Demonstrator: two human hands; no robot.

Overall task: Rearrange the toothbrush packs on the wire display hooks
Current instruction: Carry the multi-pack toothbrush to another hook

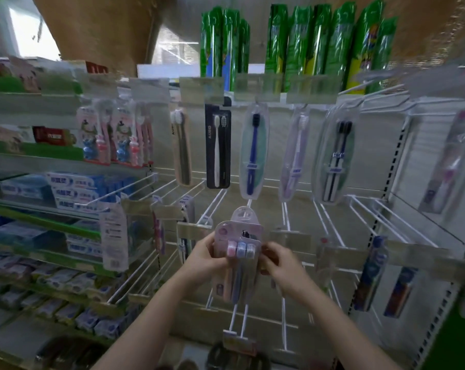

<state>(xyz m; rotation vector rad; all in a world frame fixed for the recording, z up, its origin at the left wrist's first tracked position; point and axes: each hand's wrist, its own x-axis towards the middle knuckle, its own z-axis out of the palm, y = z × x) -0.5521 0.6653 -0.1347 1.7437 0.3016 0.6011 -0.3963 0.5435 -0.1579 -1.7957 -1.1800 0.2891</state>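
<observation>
I hold a pink toothbrush pack (pixel 239 236) with three brush heads showing, upright in front of the wire display hooks (pixel 324 222). My left hand (pixel 206 256) grips its left edge. My right hand (pixel 278 259) pinches its right edge. A second clear pack sits right behind the first, its top sticking up above it. Other toothbrush packs hang on the upper row: a black pack (pixel 217 145), a blue-brush pack (pixel 253 150), a lilac pack (pixel 294 156) and a twin black-brush pack (pixel 336 156).
Green packs (pixel 319 41) hang along the top. Shelves of toothpaste boxes (pixel 73 190) fill the left side. More packs (pixel 372 271) hang on the lower right hooks. Several bare white hooks (pixel 287 214) jut out around my hands.
</observation>
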